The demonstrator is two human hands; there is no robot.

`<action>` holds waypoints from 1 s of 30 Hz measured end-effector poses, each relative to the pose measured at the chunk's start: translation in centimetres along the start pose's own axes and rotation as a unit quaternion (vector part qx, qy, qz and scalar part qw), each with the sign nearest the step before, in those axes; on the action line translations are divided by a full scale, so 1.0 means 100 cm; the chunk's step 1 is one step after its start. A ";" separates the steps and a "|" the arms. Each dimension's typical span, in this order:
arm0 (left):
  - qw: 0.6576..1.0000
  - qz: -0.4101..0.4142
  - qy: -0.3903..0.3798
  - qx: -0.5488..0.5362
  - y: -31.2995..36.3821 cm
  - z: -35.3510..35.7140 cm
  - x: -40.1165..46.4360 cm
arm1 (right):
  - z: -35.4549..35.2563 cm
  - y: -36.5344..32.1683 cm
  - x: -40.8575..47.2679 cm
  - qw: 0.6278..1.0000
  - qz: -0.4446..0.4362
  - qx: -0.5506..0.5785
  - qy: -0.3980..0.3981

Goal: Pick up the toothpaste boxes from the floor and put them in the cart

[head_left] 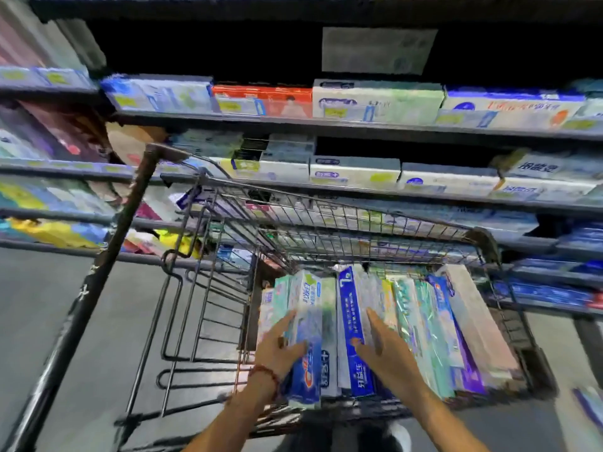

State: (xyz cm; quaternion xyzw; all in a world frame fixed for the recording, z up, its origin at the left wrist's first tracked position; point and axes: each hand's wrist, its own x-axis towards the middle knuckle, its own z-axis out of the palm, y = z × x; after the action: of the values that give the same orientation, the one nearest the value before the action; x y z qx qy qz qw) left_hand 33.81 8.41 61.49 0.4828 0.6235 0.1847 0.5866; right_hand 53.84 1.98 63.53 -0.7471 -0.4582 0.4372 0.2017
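Nearest the camera, both forearms reach forward over the near rim of the cart (pixel 329 415). The left hand (pixel 280 344), with a red cord at its wrist, grips a blue-and-white toothpaste box (pixel 305 340), fingers laid along its left face and thumb curled onto its front. Just right of it, the right hand (pixel 380 342) lies with fingers straight on a dark blue toothpaste box (pixel 350 324), pressing rather than clasping; the two hands are apart, with a white box between them.

Under and beyond the hands, a row of toothpaste boxes (pixel 434 327) stands on edge, packed side by side across the basket and out to the right of the right hand. To the left of the left hand, the folding child-seat frame (pixel 202 321) holds nothing.

This looks like the placing step: the boxes are being settled into the row. The next move probably calls for letting go, drawing both hands out, and turning down to the floor, which shows no loose boxes here.

Beyond the cart, store shelves (pixel 359 125) carry more boxed toothpaste.
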 end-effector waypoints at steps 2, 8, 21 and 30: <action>1.000 -0.023 0.004 0.014 -0.007 0.002 0.002 | 0.010 0.001 0.002 0.999 0.016 -0.044 -0.024; 0.988 -0.072 -0.031 0.135 -0.004 0.000 0.009 | 0.020 -0.006 0.007 0.989 0.036 -0.141 -0.032; 0.753 0.327 -0.068 0.567 0.185 0.019 0.016 | -0.127 -0.048 -0.024 0.875 -0.065 -0.433 0.205; 0.567 0.549 -0.030 0.613 0.296 0.156 -0.080 | -0.247 -0.001 -0.155 0.772 0.006 -0.499 0.394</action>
State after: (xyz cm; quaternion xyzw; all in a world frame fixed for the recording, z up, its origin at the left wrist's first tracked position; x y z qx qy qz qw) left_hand 58.18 10.44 85.70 0.9814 0.1839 0.0297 -0.0461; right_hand 71.40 -8.90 84.07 -0.8521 -0.4883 -0.1843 -0.0389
